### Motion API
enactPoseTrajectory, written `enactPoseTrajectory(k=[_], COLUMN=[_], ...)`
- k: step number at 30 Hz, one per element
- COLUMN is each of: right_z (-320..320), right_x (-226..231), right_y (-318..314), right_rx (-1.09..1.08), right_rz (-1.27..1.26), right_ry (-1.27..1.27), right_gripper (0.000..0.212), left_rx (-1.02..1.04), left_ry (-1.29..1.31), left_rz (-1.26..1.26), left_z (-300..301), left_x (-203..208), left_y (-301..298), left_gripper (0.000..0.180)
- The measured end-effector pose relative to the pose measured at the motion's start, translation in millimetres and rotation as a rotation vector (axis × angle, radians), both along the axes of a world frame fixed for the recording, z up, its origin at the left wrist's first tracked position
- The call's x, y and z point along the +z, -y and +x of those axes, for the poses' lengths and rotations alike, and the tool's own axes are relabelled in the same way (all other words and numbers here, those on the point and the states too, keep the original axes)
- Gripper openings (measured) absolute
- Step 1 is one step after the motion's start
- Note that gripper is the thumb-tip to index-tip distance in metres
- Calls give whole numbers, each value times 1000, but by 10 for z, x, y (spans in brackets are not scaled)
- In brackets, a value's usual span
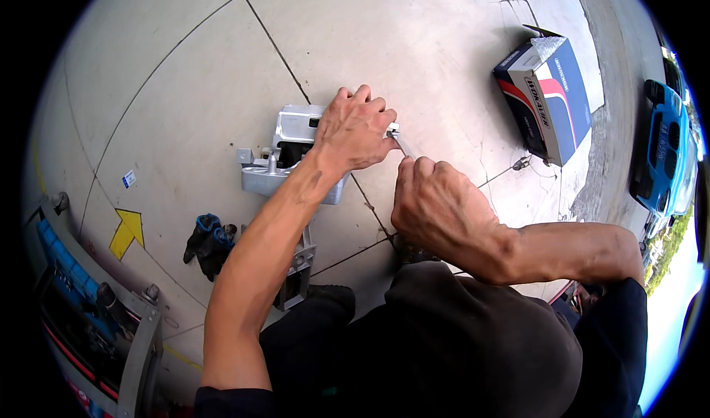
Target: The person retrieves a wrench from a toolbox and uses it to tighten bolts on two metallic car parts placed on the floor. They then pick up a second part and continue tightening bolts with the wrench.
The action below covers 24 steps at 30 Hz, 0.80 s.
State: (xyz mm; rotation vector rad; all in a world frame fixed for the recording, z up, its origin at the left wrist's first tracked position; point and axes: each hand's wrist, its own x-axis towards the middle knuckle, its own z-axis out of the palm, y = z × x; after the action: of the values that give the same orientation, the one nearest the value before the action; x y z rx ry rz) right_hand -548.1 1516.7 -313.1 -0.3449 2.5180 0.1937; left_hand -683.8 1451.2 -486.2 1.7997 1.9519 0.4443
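Observation:
On the floor in front of me is a silver cast-metal housing (297, 126) with a dark opening and an upright stud on its near side. My left hand (356, 128) lies over its right end, fingers curled round it and hiding much of that end. My right hand (444, 202) is closed on a slim silver wrench (402, 146). The wrench's far end meets a small light fitting at the housing's right edge, close to my left fingertips. How the wrench sits on that fitting is too small to tell.
A blue, white and red cardboard box (549, 100) stands at the right. Black-and-blue gloves (209, 244) and a grey metal bracket (297, 279) lie near my legs. At the lower left is a metal-framed cart (144, 359). A blue car (664, 148) is parked far right.

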Motion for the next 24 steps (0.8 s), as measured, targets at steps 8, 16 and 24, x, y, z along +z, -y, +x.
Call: enactPoseTrajectory(k=[8,16,24], right_z=[454,1794,1005], right_x=[-151,-1748,-1406], right_y=[-319,-915,-682], right_rx=[-225,-685,-749], right_rz=[-249,-367,-420], right_ry=[-216,-418,-190], right_gripper=[44,33,41], left_rx=[17,6,59], left_ry=[25,63,65], left_rz=[-14,-74,-34], left_z=[-6,19,-39], left_x=[11,26,29], left_y=[28,-83,76], left_gripper=[44,48,48])
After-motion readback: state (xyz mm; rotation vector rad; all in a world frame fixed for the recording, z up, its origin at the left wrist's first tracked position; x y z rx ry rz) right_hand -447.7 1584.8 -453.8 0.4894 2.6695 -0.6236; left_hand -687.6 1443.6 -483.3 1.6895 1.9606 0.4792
